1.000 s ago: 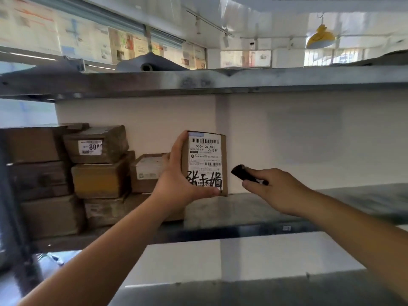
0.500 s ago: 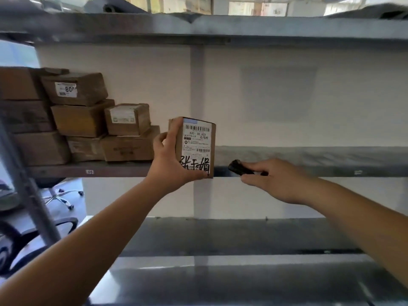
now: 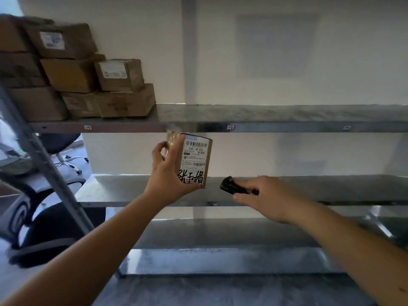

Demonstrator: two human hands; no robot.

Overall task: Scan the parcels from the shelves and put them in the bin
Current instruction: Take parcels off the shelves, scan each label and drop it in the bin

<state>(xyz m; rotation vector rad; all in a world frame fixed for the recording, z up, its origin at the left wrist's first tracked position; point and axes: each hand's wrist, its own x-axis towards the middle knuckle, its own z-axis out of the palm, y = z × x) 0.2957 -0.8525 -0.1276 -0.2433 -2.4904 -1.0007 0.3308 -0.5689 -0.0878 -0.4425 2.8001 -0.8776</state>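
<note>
My left hand [image 3: 169, 173] is gripping a small parcel [image 3: 195, 161] upright, just below a shelf edge [image 3: 287, 128], while my right hand [image 3: 262, 195] is holding a black scanner [image 3: 231, 186] just beside it. Open shelf room is stretching rightward; the brown parcel's white barcode label, with black handwriting, is facing me.

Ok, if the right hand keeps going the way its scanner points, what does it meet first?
Probably the parcel in the left hand: the right hand aims the scanner leftward at it, with a gap between. Depth is unclear.

Left hand [image 3: 170, 173] grips the labelled parcel [image 3: 195, 160] upright, right hand [image 3: 262, 195] aims the black scanner [image 3: 231, 186] just beside it
</note>
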